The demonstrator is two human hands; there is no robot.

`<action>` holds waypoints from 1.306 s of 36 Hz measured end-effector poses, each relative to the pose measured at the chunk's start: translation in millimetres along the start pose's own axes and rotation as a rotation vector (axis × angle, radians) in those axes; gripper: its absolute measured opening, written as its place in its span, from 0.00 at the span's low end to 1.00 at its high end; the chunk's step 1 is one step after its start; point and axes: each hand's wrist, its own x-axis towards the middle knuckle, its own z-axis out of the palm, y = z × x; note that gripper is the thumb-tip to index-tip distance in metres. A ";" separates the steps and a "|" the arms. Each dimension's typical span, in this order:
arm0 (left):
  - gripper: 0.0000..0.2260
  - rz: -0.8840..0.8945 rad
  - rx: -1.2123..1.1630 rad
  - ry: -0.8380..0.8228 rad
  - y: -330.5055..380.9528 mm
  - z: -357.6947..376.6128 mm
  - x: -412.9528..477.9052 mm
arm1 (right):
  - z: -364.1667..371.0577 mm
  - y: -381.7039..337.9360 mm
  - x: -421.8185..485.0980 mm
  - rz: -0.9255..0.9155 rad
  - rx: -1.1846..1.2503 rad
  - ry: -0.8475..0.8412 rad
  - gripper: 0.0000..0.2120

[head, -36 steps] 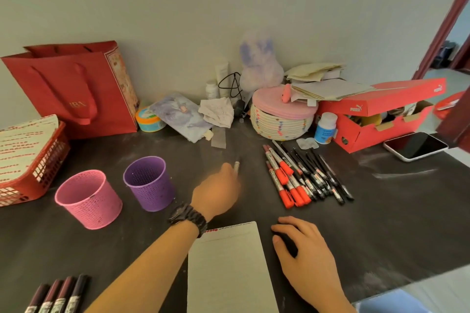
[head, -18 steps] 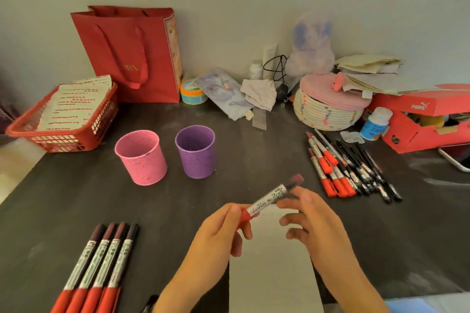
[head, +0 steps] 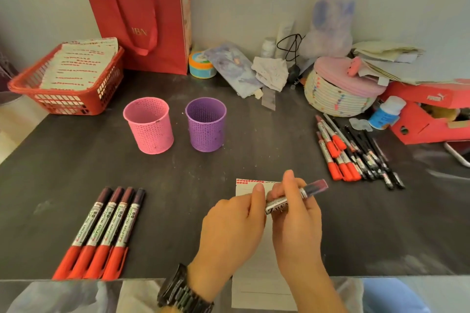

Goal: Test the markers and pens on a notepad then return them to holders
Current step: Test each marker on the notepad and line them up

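The dark surface [head: 229, 155] carries the notepad [head: 264, 284], which lies under both hands and shows no clear test strokes. The pink holder [head: 150, 126] and purple holder [head: 206, 124] look empty, so little seems done. The pile of markers and pens [head: 356, 155] and the four markers [head: 101, 231] wait outside. The left hand [head: 230, 231] and right hand [head: 297, 226] both grip one marker [head: 302, 194] above the notepad, probably uncapping it.

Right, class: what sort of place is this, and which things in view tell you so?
Probably a home desk or craft corner. The dark tabletop holds a pink holder and a purple holder, a row of markers, and household clutter: a red gift bag and a shoe box.
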 end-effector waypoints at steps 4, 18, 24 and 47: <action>0.28 0.068 0.235 0.080 3.1 5.2 -5.1 | -3.1 -7.6 -2.8 0.254 0.563 0.045 0.21; 0.25 0.001 0.243 -0.047 10.0 12.3 -10.5 | -17.2 -23.3 12.3 0.340 0.617 -0.014 0.25; 0.19 -0.172 -0.101 -0.086 -36.0 -24.7 0.1 | -79.3 -50.1 48.5 0.146 0.784 -0.082 0.24; 0.09 0.102 0.180 -0.001 -66.4 -2.4 53.3 | -9.4 -4.3 87.9 -0.043 -0.385 -0.146 0.14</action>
